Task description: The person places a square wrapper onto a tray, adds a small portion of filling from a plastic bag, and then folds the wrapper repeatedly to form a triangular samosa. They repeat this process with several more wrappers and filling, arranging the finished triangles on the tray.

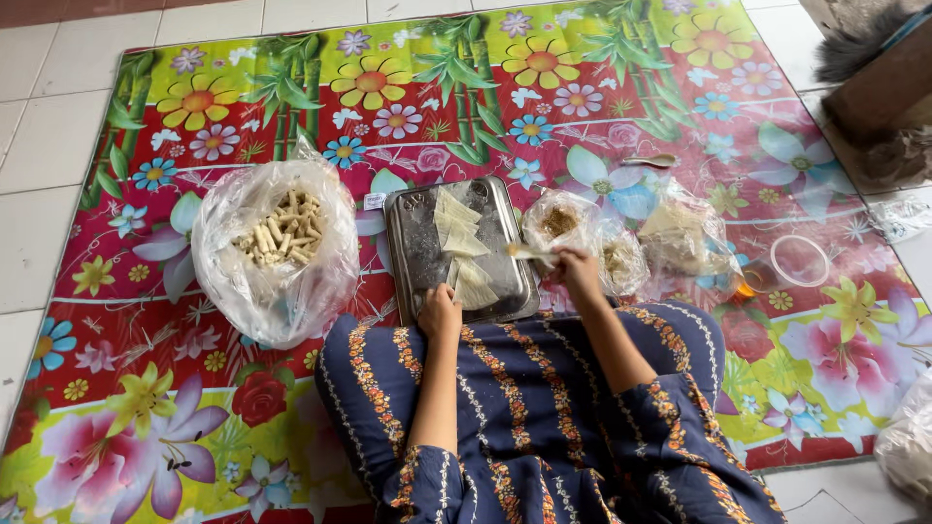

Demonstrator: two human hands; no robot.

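A rectangular metal tray [412, 254] lies on the flowered mat in front of my knees. Pale thin wrapper sheets [462, 245] lie in a row along its middle. My left hand [439, 312] rests on the tray's near edge, fingers curled, beside the nearest wrapper. My right hand [575, 268] is at the tray's right side and grips a thin utensil [527, 252] whose tip points over the tray. Just beyond that hand sits an open clear bag with brown filling [560, 222].
A large clear bag of pale rolled sticks [280, 233] sits left of the tray. More clear bags [680, 236] lie to the right, with a spoon [649, 161], a clear round lid [799, 260] and a cardboard box [879, 92] further right. White floor tiles [39, 116] surround the mat [146, 388].
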